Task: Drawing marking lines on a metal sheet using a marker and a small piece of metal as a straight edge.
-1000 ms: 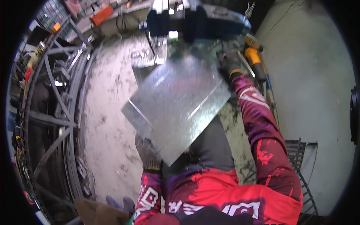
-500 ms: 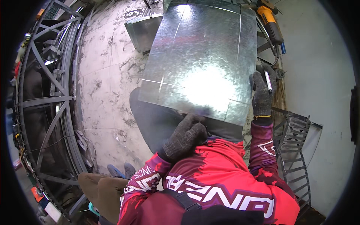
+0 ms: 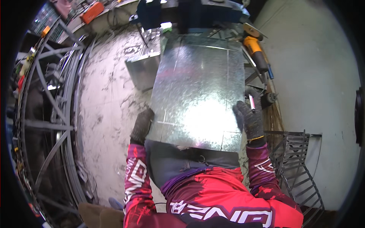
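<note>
A shiny galvanized metal sheet (image 3: 190, 79), scribed with thin lines crossing near its edges, lies in front of me, its near edge over my lap. My left hand (image 3: 143, 124), in a dark grey knit glove, is closed on the sheet's left edge near the front corner; its fingertips are partly hidden. At the right edge, my gloved right hand (image 3: 251, 117) rests against the sheet with a white marker pen (image 3: 251, 103) held in it. The fingers of that hand are partly hidden by the sheet.
An angle grinder (image 3: 255, 51) with a yellow body lies beyond the sheet at right, by the wall. A bent metal panel (image 3: 142, 72) stands at left of the sheet. Steel trusses (image 3: 49, 87) line the left side; a slatted metal frame (image 3: 294, 152) stands at right.
My left hand has moved from the sheet's near edge to its left edge. The view has shifted to show more of the far side. The pen stays in my right hand.
</note>
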Motion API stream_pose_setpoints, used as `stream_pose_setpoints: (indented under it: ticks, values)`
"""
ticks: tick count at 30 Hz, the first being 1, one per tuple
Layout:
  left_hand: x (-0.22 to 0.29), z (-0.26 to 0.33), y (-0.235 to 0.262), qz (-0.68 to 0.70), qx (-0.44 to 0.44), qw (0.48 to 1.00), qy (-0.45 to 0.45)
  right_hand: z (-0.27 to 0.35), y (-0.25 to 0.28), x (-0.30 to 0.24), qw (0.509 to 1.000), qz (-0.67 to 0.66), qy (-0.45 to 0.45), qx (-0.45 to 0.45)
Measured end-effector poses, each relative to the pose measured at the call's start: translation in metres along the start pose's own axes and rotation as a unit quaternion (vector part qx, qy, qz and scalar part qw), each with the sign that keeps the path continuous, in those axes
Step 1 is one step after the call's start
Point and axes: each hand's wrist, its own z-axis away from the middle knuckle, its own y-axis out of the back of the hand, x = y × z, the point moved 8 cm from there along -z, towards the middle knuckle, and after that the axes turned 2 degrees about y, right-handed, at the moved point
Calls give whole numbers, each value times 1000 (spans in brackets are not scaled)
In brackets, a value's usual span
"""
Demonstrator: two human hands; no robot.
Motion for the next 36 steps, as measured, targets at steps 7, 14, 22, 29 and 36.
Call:
stream_pose_setpoints:
  ticks: [7,14,22,29,36]
  values:
    - [50,58,-26,135,20,981,141,-44,24,-4,990,105,-12,95]
    - [61,64,-59,220,89,956,174,-90,-34,-48,748,570,329,-85]
    - [73,53,-82,4,24,988,153,-117,4,-42,902,389,187,-25]
    - [57,59,-94,401,33,892,207,-18,-23,-41,992,47,29,-117]
    - [103,66,-95,87,13,996,-12,43,-50,21,972,-20,-169,-163]
